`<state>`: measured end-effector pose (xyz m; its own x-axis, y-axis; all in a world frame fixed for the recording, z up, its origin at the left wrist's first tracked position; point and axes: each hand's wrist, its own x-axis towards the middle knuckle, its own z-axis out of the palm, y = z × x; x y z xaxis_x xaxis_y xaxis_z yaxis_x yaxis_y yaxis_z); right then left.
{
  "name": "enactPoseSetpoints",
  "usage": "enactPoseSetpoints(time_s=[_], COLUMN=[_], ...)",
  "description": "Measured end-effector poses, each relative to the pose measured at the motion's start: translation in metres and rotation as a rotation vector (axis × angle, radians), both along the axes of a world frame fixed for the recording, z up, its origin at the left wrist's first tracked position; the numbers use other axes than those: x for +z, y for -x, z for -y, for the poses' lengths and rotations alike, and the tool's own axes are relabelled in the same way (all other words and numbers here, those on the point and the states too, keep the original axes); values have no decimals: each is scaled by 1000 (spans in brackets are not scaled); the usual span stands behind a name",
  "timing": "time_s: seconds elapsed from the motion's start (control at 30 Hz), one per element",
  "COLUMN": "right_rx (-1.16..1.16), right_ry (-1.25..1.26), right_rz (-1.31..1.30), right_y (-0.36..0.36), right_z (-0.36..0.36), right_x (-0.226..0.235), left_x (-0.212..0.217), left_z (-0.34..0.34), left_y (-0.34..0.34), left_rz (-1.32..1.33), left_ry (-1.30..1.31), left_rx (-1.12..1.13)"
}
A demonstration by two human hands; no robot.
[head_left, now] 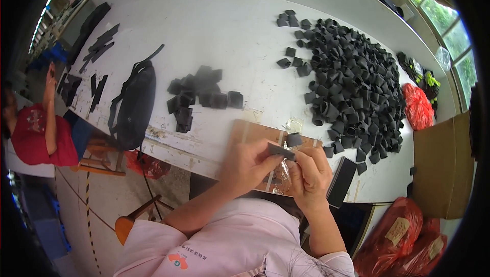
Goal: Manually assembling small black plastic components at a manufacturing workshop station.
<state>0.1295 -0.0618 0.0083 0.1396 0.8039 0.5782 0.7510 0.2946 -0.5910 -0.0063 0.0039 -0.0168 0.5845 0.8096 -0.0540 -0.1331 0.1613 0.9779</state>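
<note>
Over a brown board [244, 130] at the table's near edge, my two hands meet at one short dark grey fabric strip [281, 151]. My left hand [246, 169] pinches its left end between thumb and fingers. At the other end, my right hand [309, 176] has thumb and curled fingers closed on it. Just beyond the strip, a small dark fabric piece [294, 139] rests on the board. Flat dark pieces [196, 92] lie in a loose group to the left. A large heap of dark fabric loops [352, 85] covers the right side of the table.
A black phone-like slab [341, 182] lies beside my right hand. Left stands a black bag [136, 104] with straps, near dark strips [99, 93]. Red plastic bags [418, 106] and a cardboard box [443, 162] are at right. A person in red [43, 134] sits far left.
</note>
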Motion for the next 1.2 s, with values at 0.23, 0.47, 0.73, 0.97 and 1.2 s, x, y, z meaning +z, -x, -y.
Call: enactPoseSetpoints(time_s=[0.23, 0.47, 0.73, 0.97, 1.2], right_rx=[49, -63, 13, -33, -334], right_ry=[120, 690, 1087, 666, 330], right_rz=[-266, -1004, -881, -695, -471], right_y=[-10, -40, -73, -190, -99], right_z=[1, -6, -66, -134, -77], right_x=[5, -39, -119, -138, -79], left_x=[-6, -67, -126, -130, -84], left_z=[-2, -34, -119, -117, -58], left_y=[0, 0, -4, 4, 30], left_rz=[229, -432, -1026, -749, -314], left_ry=[402, -502, -638, -716, -935], left_rx=[-158, 486, 659, 578, 479])
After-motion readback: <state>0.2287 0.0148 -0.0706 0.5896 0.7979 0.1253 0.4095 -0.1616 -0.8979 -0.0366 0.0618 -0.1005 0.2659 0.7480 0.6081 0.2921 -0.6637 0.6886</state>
